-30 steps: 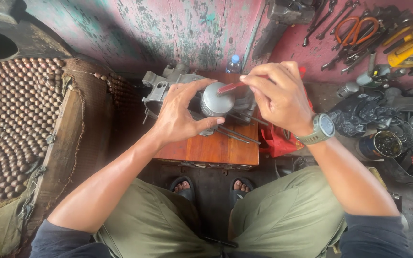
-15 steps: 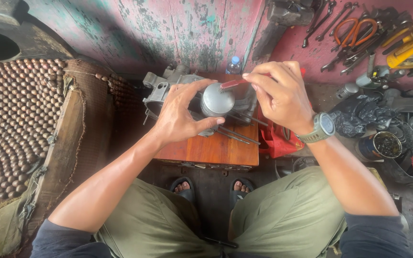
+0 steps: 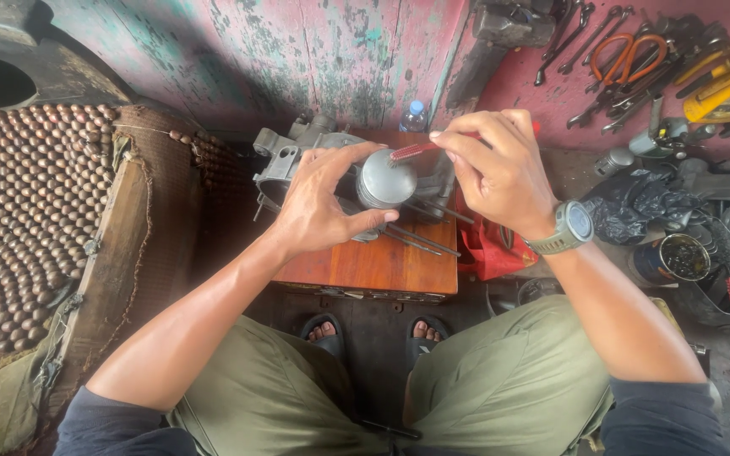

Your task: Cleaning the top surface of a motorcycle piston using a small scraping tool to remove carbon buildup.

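Metal makes up the whole of the grey engine part (image 3: 386, 179), a cast body with a round domed cap facing the camera, so it should handle as heavy for its bulk, rigid and not fragile, though probably greasy and apt to slip. It sits at the far edge of the small wooden surface (image 3: 373, 262), above the person's knees. The left hand (image 3: 323, 203) wraps it from nine o'clock, thumb under the dome and fingers spread over the top, closed firmly on the casting; that broad body below the cap looks the safest place to grip, not the thin rods (image 3: 420, 236) that trail out from it toward five o'clock. The right hand (image 3: 500, 173) comes in from three o'clock, fingertips pinched narrow on a slim red tool (image 3: 416, 150) whose tip rests at the dome's upper rim, near one o'clock. The part's long axis seems to run roughly nine to three across the surface, with the domed end tipped up at the viewer. A second grey casting (image 3: 285, 156) lies just beside it at ten o'clock.
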